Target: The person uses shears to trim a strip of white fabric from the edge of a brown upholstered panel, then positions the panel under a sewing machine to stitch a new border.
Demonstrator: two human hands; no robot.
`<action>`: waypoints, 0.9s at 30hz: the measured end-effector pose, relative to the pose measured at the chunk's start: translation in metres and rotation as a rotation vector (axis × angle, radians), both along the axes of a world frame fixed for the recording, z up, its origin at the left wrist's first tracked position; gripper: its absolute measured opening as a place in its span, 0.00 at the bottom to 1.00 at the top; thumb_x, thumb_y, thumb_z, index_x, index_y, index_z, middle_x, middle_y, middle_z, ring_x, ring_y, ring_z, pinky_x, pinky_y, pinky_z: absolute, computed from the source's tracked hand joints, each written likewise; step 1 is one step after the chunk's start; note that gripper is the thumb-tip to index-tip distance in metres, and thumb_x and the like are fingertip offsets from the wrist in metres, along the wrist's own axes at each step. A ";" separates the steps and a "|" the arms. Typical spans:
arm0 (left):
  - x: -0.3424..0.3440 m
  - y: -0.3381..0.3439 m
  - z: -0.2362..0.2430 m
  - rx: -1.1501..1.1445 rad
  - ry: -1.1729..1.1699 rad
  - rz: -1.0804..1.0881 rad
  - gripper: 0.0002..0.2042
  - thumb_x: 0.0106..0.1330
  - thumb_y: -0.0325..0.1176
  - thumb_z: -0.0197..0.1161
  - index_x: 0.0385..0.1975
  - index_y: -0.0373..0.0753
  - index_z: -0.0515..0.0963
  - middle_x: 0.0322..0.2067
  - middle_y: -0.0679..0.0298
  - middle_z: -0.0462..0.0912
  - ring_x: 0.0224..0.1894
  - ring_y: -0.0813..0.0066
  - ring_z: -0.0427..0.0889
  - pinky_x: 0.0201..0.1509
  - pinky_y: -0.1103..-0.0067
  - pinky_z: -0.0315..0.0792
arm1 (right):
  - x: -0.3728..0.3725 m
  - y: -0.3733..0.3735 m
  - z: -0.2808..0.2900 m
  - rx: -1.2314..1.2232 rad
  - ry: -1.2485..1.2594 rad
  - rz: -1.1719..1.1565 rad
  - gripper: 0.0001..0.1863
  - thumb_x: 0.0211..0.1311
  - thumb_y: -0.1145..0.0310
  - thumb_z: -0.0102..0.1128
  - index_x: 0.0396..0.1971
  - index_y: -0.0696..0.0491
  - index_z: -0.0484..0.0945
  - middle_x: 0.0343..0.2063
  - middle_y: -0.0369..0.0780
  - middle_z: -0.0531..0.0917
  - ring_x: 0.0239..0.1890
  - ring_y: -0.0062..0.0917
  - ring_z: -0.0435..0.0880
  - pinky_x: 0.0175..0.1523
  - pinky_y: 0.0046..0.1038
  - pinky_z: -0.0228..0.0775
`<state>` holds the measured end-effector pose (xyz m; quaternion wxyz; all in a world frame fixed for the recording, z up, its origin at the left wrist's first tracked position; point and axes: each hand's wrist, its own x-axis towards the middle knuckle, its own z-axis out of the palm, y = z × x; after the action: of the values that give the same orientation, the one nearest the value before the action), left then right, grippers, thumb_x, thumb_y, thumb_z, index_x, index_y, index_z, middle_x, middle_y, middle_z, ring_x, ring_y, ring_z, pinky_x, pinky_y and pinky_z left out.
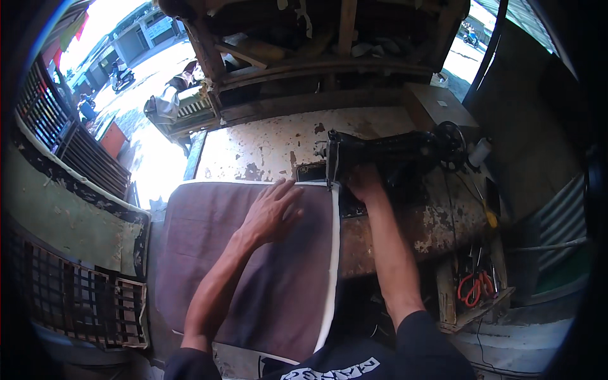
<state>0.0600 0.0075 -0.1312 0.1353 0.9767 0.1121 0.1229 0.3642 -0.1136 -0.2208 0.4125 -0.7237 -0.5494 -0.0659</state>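
A large brown fabric panel (278, 272) with a white strip (330, 272) along its edges lies over the worn table and hangs toward my lap. Its upper right corner is at the needle end of a black sewing machine (392, 152). My left hand (273, 214) rests flat on the panel near its far edge, fingers stretched out, left of the needle. Behind the needle, under the machine's arm, is my right hand (365, 183). Its fingers are in shadow and partly hidden, so I cannot make out their grip.
Orange-handled scissors (472, 290) hang at the table's right end, below a yellow-tipped tool (491, 219). A white thread spool (480, 152) is by the handwheel (451, 145). A wooden shelf frame (316, 66) stands behind the table.
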 end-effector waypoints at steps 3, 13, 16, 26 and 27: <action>0.014 0.033 -0.040 0.017 0.138 0.131 0.28 0.80 0.54 0.50 0.77 0.52 0.66 0.79 0.58 0.60 0.82 0.56 0.53 0.84 0.54 0.44 | -0.009 0.026 0.005 -0.016 0.088 -0.181 0.21 0.71 0.57 0.62 0.55 0.55 0.82 0.37 0.40 0.88 0.39 0.32 0.88 0.45 0.36 0.82; -0.128 0.133 -0.059 0.013 0.332 0.640 0.29 0.84 0.56 0.34 0.80 0.58 0.59 0.82 0.65 0.52 0.85 0.62 0.45 0.85 0.53 0.34 | -0.218 -0.193 0.041 -0.069 -0.039 0.184 0.32 0.57 0.79 0.66 0.64 0.46 0.80 0.56 0.37 0.81 0.56 0.31 0.82 0.65 0.42 0.71; -0.158 0.158 -0.055 0.022 0.356 0.718 0.28 0.84 0.55 0.34 0.80 0.58 0.60 0.83 0.64 0.51 0.85 0.61 0.45 0.85 0.54 0.38 | -0.271 -0.232 0.009 -0.254 -0.131 0.251 0.38 0.67 0.78 0.55 0.73 0.25 0.72 0.76 0.34 0.65 0.82 0.30 0.52 0.82 0.56 0.45; -0.199 0.171 -0.066 0.065 0.282 0.737 0.29 0.83 0.55 0.41 0.80 0.57 0.60 0.83 0.62 0.49 0.85 0.59 0.44 0.83 0.50 0.47 | -0.271 -0.241 0.008 -0.175 -0.041 0.323 0.27 0.60 0.72 0.57 0.59 0.35 0.87 0.62 0.30 0.86 0.72 0.26 0.76 0.81 0.56 0.44; -0.200 0.167 -0.065 0.052 0.297 0.771 0.29 0.83 0.55 0.41 0.80 0.57 0.60 0.83 0.62 0.48 0.85 0.58 0.45 0.83 0.49 0.46 | -0.268 -0.242 0.013 -0.180 -0.008 0.342 0.27 0.59 0.72 0.59 0.59 0.35 0.87 0.62 0.30 0.86 0.72 0.26 0.76 0.81 0.56 0.45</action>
<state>-0.1397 0.1743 -0.1965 0.0372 0.8734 0.4848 0.0250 0.0957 -0.3554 -0.2073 0.3492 -0.6536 -0.6695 0.0517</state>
